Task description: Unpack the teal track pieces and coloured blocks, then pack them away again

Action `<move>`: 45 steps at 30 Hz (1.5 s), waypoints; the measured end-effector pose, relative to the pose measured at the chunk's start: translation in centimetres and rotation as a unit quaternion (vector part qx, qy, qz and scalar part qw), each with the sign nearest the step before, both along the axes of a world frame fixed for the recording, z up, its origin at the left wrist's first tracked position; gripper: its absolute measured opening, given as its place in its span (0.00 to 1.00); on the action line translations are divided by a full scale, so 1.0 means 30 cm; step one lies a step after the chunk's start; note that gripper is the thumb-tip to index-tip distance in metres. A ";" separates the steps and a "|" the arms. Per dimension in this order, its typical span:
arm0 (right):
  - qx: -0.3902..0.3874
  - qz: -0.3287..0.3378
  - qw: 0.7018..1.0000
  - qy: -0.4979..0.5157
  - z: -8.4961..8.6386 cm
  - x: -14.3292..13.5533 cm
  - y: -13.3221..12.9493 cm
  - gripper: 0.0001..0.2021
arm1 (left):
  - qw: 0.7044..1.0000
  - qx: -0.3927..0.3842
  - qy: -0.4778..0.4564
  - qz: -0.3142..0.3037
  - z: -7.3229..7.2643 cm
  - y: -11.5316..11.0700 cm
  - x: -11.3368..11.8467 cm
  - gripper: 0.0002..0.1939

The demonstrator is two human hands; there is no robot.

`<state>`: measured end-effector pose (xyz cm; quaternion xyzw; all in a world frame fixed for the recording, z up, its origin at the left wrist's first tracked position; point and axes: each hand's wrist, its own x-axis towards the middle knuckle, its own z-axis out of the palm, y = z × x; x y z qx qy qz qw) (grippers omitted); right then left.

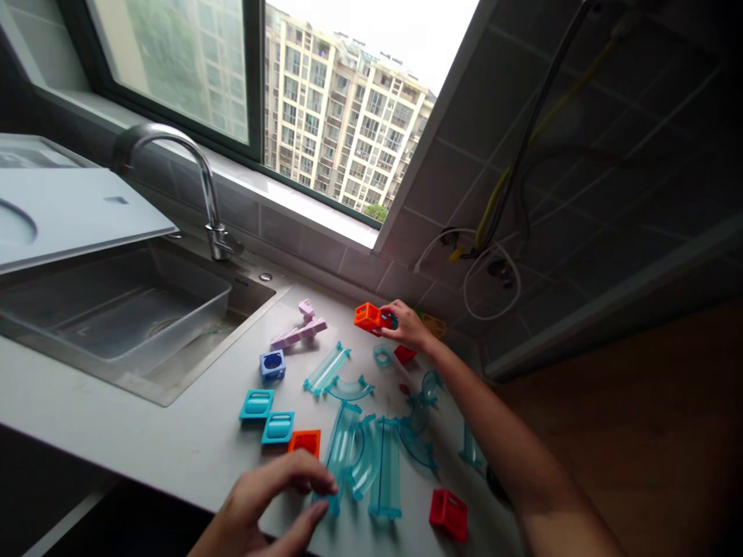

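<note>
My right hand [409, 328] reaches over the back of the counter, its fingers closed on an orange cube block [366, 316]. A darker red and teal bit shows at the fingertips, partly hidden. My left hand [270, 499] is at the front edge with thumb and fingers apart, holding nothing. Close to it lie an orange square piece [309, 439] and clear teal track pieces [385, 468]. Two turquoise square pieces [279, 427] and a blue cube block [272, 365] sit further left. A red block [448, 514] stands at the front right.
Pale pink pieces [299, 333] lie near the sink [174, 391], which holds a clear plastic bin [191, 309]. A chrome faucet [209, 193] rises behind it. Loose cables [493, 267] hang on the tiled wall. The white counter [191, 433] ends at a front edge.
</note>
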<state>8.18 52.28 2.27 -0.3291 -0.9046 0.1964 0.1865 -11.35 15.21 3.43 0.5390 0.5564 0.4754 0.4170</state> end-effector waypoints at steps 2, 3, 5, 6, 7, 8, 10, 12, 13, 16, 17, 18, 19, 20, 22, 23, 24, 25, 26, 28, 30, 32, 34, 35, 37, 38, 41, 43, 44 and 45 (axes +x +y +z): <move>-0.036 0.002 0.998 0.045 0.014 0.042 -0.023 0.21 | 0.996 0.070 0.053 -0.004 0.070 0.139 -0.017 0.12; -0.054 0.001 0.996 0.067 0.014 0.057 -0.034 0.21 | 0.993 0.099 0.062 -0.004 0.091 0.225 -0.018 0.16; -0.093 -0.001 0.989 0.111 0.006 0.078 -0.056 0.22 | 0.994 0.104 0.029 0.007 0.104 0.414 -0.006 0.33; -0.112 -0.002 0.985 0.132 -0.001 0.083 -0.066 0.23 | 0.998 0.065 -0.020 0.012 0.096 0.507 0.007 0.43; -0.131 -0.004 0.980 0.152 -0.009 0.086 -0.076 0.23 | 0.997 0.009 -0.082 0.005 0.081 0.593 0.022 0.51; -0.151 -0.006 0.974 0.171 -0.017 0.088 -0.087 0.23 | 0.994 -0.020 -0.105 -0.005 0.061 0.670 0.038 0.54; -0.192 -0.010 0.959 0.207 -0.032 0.090 -0.106 0.23 | 0.989 -0.054 -0.136 -0.037 0.017 0.787 0.068 0.45; -0.231 -0.019 0.942 0.243 -0.043 0.093 -0.122 0.24 | 0.981 -0.078 -0.166 -0.065 -0.022 0.857 0.093 0.37; -0.249 -0.026 0.932 0.262 -0.049 0.096 -0.129 0.24 | 0.976 -0.088 -0.185 -0.076 -0.037 0.877 0.103 0.35; -0.304 -0.052 0.895 0.323 -0.071 0.100 -0.144 0.24 | 0.958 -0.109 -0.246 -0.099 -0.063 0.904 0.127 0.35; -0.322 -0.061 0.880 0.343 -0.080 0.099 -0.148 0.24 | 0.952 -0.115 -0.265 -0.105 -0.068 0.908 0.134 0.36; -0.338 -0.070 0.866 0.362 -0.090 0.097 -0.151 0.24 | 0.945 -0.120 -0.282 -0.110 -0.072 0.911 0.140 0.36; -0.353 -0.078 0.852 0.379 -0.100 0.092 -0.154 0.24 | 0.940 -0.125 -0.297 -0.112 -0.076 0.914 0.145 0.36; -0.367 -0.084 0.838 0.394 -0.110 0.087 -0.157 0.24 | 0.935 -0.130 -0.310 -0.111 -0.080 0.918 0.148 0.36; -0.392 -0.092 0.814 0.419 -0.123 0.075 -0.162 0.23 | 0.929 -0.139 -0.329 -0.100 -0.093 0.928 0.152 0.35; -0.403 -0.093 0.802 0.430 -0.126 0.069 -0.166 0.23 | 0.927 -0.144 -0.335 -0.091 -0.101 0.935 0.151 0.35; -0.413 -0.094 0.792 0.441 -0.126 0.064 -0.169 0.22 | 0.925 -0.148 -0.341 -0.080 -0.110 0.941 0.150 0.36; -0.421 -0.093 0.782 0.451 -0.125 0.060 -0.171 0.22 | 0.924 -0.151 -0.345 -0.070 -0.118 0.947 0.149 0.36; -0.429 -0.093 0.772 0.460 -0.121 0.057 -0.173 0.22 | 0.923 -0.154 -0.349 -0.060 -0.126 0.953 0.147 0.37; -0.443 -0.093 0.755 0.474 -0.113 0.055 -0.174 0.23 | 0.923 -0.155 -0.351 -0.041 -0.136 0.960 0.144 0.38; -0.457 -0.098 0.740 0.484 -0.106 0.057 -0.171 0.25 | 0.925 -0.154 -0.345 -0.023 -0.140 0.964 0.146 0.37; -0.466 -0.107 0.727 0.494 -0.104 0.063 -0.165 0.26 | 0.931 -0.152 -0.332 -0.003 -0.140 0.967 0.152 0.36; -0.470 -0.116 0.719 0.500 -0.103 0.070 -0.160 0.27 | 0.939 -0.149 -0.311 0.022 -0.141 0.972 0.162 0.33; -0.471 -0.119 0.717 0.500 -0.102 0.075 -0.158 0.27 | 0.943 -0.146 -0.297 0.036 -0.143 0.976 0.168 0.32; -0.474 -0.121 0.720 0.492 -0.095 0.085 -0.154 0.26 | 0.952 -0.140 -0.266 0.061 -0.151 0.989 0.179 0.27; -0.475 -0.121 0.724 0.485 -0.090 0.092 -0.151 0.26 | 0.957 -0.136 -0.247 0.073 -0.157 0.997 0.182 0.24; -0.468 -0.125 0.745 0.459 -0.073 0.125 -0.136 0.23 | 0.972 -0.120 -0.170 0.112 -0.182 1.031 0.178 0.19; -0.448 -0.139 0.763 0.445 -0.068 0.157 -0.119 0.21 | 0.980 -0.102 -0.101 0.135 -0.200 1.058 0.165 0.19; -0.434 -0.150 0.772 0.439 -0.070 0.175 -0.110 0.20 | 0.984 -0.092 -0.063 0.142 -0.210 1.073 0.157 0.18; -0.418 -0.166 0.781 0.434 -0.076 0.194 -0.101 0.20 | 0.985 -0.082 -0.024 0.147 -0.219 1.087 0.150 0.18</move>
